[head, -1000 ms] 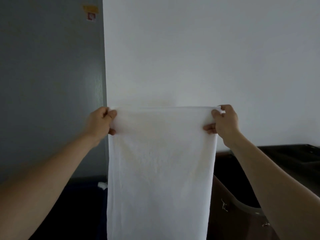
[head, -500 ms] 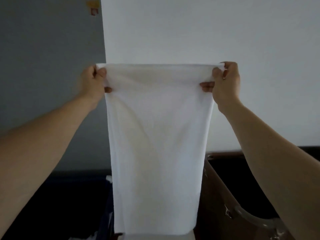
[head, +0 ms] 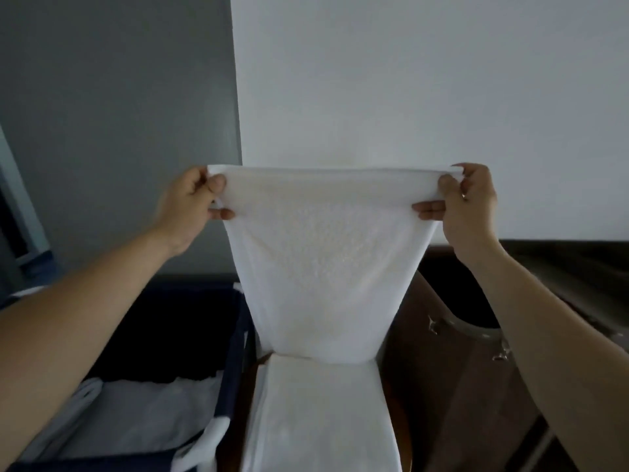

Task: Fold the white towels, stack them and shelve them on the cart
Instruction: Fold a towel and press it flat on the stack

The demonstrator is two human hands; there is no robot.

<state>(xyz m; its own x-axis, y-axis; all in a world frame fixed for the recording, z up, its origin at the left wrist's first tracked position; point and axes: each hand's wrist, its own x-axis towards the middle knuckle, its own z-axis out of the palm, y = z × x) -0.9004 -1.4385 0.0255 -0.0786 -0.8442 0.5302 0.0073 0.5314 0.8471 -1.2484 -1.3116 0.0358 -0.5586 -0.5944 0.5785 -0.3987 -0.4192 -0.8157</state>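
Head view: white towel (head: pixel 323 267) is held up dead centre, with the top edge stretched level from 9 to 3 o'clock and the long axis running down toward 6. Left hand (head: pixel 190 206) pinches the top left corner, fingers curled round the hem. Right hand (head: pixel 466 202) does the same at the top right corner, and the arms are spread wide.

The side edges taper inward going down, then the cloth meets a flat white strip (head: pixel 316 417) at 6 o'clock that runs toward the camera. Can't tell if that's the same towel or another one under it.

A dark-sided bin (head: pixel 238 335) sits at 8 o'clock with pale laundry (head: pixel 143 417) inside, just beside the strip. A brown surface (head: pixel 452 386) crowds the right side at 4 o'clock. Up at 12 o'clock, above the top edge, only the white wall (head: pixel 408 80) shows, with a grey panel (head: pixel 119 97) at 10.
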